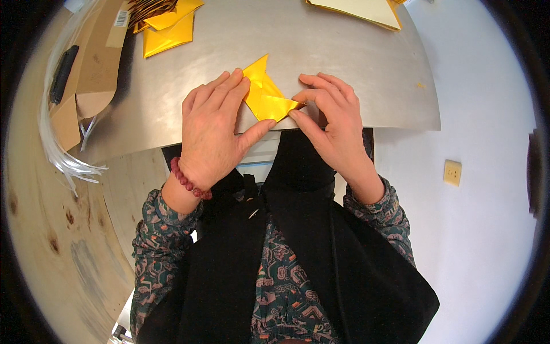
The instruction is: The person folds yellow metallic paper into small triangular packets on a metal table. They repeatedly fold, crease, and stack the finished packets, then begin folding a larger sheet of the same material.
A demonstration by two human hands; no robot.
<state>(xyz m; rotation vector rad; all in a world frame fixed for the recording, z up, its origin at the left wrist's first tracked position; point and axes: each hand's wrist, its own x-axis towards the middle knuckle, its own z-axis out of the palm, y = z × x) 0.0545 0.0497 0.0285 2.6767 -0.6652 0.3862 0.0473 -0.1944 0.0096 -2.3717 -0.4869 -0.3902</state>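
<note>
Metallic gold paper [263, 92] gleams against a silver-grey tabletop [366, 63], echoed by gold folded pieces [171, 41] at far left and cream sheets [361, 8] edged in gold at far right. Dark red beads make up a bracelet [186, 181]; dark green sleeves [160, 238] carry pinkish figured motifs against a plain black vest [226, 275]. At left, a cardboard box [104, 69] shows brown beside whitish strands [52, 149].

Gold sheet [266, 94]: left edge hidden under left hand [212, 117]; right tip partly covered by right hand [335, 114]. Far left, folded pile [169, 40] and carton [97, 69] cut off; far right, paper stack [361, 10] likewise. Yellow fleck [421, 85] too small to identify.
</note>
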